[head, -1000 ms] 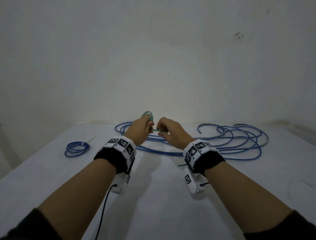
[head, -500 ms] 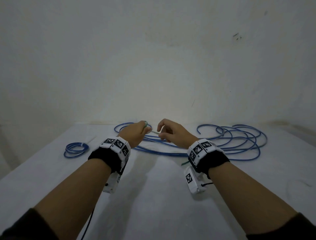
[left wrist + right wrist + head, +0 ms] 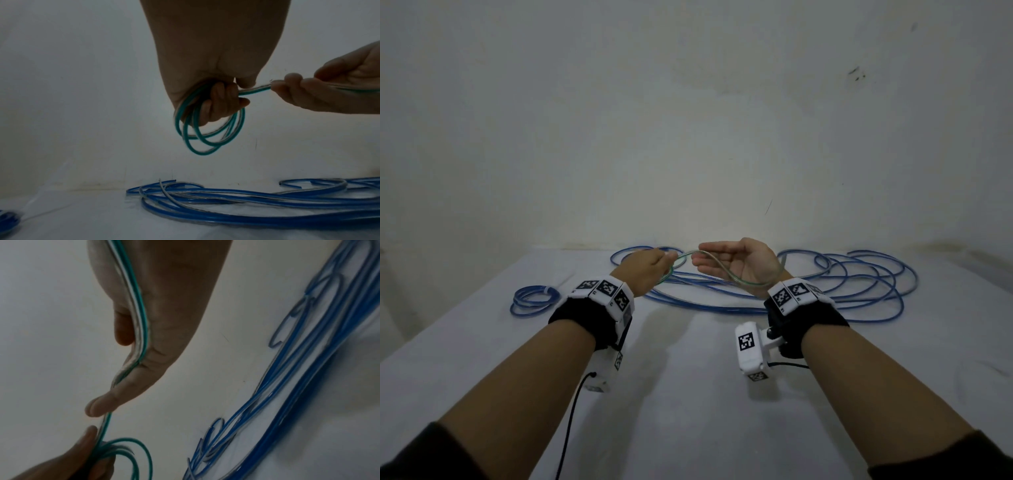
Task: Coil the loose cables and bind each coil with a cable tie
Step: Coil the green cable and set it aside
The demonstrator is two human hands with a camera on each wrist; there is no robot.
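My left hand grips a small coil of green cable, whose loops hang below the curled fingers. From that hand the green cable runs right across the palm of my right hand. The right hand is turned palm up with its fingers straight, and the cable lies along the palm beside the thumb. A long loose blue cable sprawls on the white table behind and under both hands. Both hands are raised above the table.
A small blue coil bound with a white tie lies at the far left of the table. A bare wall stands close behind the table's far edge. The wrist camera's black lead hangs under my left forearm.
My right hand has turned palm up and its fingers have straightened, and the green cable now lies across the palm. The left hand has dropped a little with the coil.
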